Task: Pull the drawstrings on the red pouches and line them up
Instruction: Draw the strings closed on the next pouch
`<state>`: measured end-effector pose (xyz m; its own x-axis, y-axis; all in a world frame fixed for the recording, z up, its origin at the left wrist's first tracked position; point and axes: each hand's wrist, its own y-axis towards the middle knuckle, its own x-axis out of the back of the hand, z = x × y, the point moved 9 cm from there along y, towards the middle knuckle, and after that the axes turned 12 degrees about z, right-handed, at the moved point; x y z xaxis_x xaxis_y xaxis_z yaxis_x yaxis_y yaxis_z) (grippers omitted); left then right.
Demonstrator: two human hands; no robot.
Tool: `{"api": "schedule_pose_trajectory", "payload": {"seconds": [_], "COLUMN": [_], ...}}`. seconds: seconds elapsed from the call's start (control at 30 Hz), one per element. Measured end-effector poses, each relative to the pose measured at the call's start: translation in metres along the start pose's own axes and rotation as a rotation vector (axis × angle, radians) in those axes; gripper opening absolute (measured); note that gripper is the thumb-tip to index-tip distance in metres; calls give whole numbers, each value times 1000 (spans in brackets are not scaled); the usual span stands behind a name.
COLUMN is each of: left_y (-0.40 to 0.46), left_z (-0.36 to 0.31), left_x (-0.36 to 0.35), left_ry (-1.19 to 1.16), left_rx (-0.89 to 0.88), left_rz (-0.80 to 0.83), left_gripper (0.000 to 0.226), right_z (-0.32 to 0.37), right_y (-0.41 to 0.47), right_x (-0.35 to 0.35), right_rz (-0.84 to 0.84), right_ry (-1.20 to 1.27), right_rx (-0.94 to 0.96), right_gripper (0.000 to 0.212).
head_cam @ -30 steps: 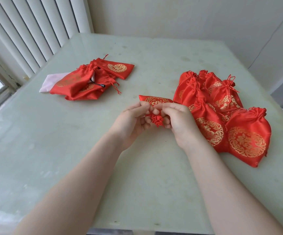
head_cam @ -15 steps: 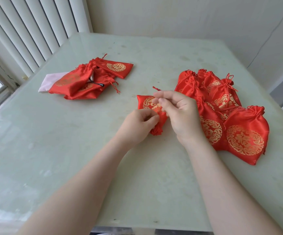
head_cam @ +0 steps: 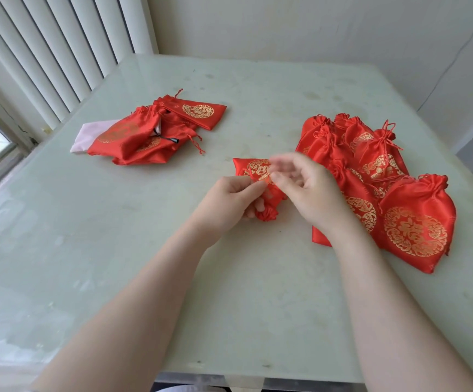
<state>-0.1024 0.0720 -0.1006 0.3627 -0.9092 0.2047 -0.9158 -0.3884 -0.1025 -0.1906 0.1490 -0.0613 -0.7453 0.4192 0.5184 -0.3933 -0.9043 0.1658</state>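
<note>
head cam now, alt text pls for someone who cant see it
Two bare hands work a small red pouch at the middle of a pale green table: the left hand pinches its gathered neck, the right hand is blurred above it. Cinched pouches overlap at right; a loose pile lies far left.

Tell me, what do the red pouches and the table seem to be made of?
Pouches: probably satin-like cloth, since they shine, wrinkle softly and carry gold woven or printed medallions. Table: a hard, glossy pale green top, maybe glass or polished stone; it reflects window light.
</note>
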Motion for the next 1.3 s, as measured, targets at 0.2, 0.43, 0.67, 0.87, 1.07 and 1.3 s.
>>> {"api": "schedule_pose_trajectory", "payload": {"seconds": [0.2, 0.43, 0.67, 0.87, 1.07, 1.3], "left_y": [-2, -1, 0, 0, -1, -1], "left_z": [-1, 5, 9, 5, 4, -1], "left_x": [4, 6, 7, 5, 9, 9], "left_ry": [-80, -305, -461, -402, -270, -191], "left_rx": [-32, 1, 5, -16, -26, -61], "left_rz": [-22, -9, 38, 72, 48, 24], "left_gripper": [33, 27, 19, 16, 16, 14], "right_z": [3, 21, 15, -13, -6, -11], "right_y": [-1, -3, -2, 4, 4, 2], "right_x": [-10, -3, -24, -10, -16, -16], "right_rz": [121, -9, 263, 94, 171, 128], "right_ry": [-272, -92, 31, -11, -97, -57], "right_rx": [37, 193, 126, -36, 2, -64], "right_gripper": [7, 23, 40, 12, 15, 21]}}
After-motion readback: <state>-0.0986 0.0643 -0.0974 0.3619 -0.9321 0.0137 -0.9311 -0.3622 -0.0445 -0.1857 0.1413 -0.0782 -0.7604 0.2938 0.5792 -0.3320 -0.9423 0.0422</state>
